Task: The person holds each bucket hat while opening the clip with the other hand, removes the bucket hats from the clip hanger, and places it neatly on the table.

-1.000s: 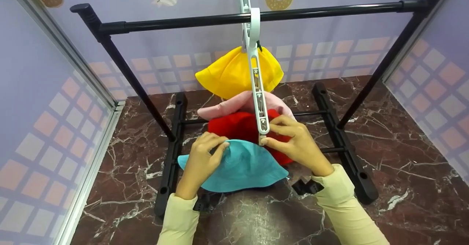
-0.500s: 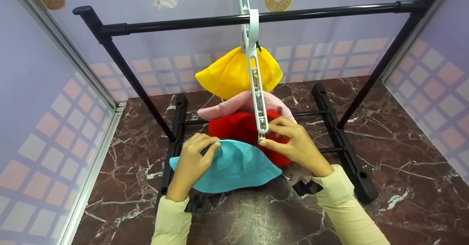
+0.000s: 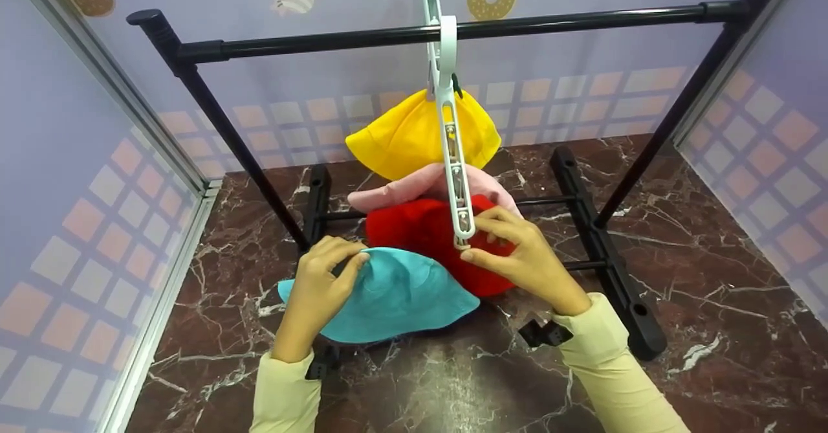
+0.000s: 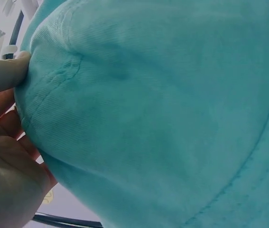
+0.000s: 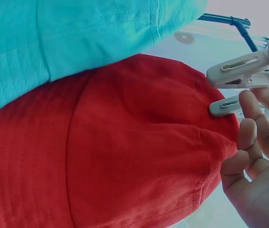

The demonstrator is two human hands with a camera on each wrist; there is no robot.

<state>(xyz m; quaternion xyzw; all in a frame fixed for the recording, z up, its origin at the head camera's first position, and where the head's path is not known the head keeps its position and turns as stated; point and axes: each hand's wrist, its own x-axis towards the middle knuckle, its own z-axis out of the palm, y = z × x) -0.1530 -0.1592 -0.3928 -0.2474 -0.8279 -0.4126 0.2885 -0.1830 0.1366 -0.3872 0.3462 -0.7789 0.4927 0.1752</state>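
Note:
My left hand (image 3: 317,287) pinches the crown of a teal bucket hat (image 3: 401,300) between thumb and fingers. In the left wrist view the hat's cloth (image 4: 139,109) fills most of the picture. At the near end of a white clip hanger (image 3: 447,51), my right hand (image 3: 527,258) pinches a white clip (image 5: 241,69) with thumb and forefinger, the other fingers curving below. Nothing sits in this clip's jaws. Just behind, a red bucket hat (image 5: 139,137) hangs from another clip (image 5: 224,107). The teal hat overlaps the red one's brim in the right wrist view.
The hanger hooks over the bar (image 3: 582,22) of a black rack. Farther back along it hang a pink hat (image 3: 404,188) and a yellow hat (image 3: 401,138). Rack feet (image 3: 598,258) stand on a dark marbled surface (image 3: 711,258). Patterned walls (image 3: 84,258) close in the sides.
My left hand has moved left with the teal hat, away from the hanger's end. The right hand stays at the clip. The hanger's far end and the yellow hat have dipped slightly.

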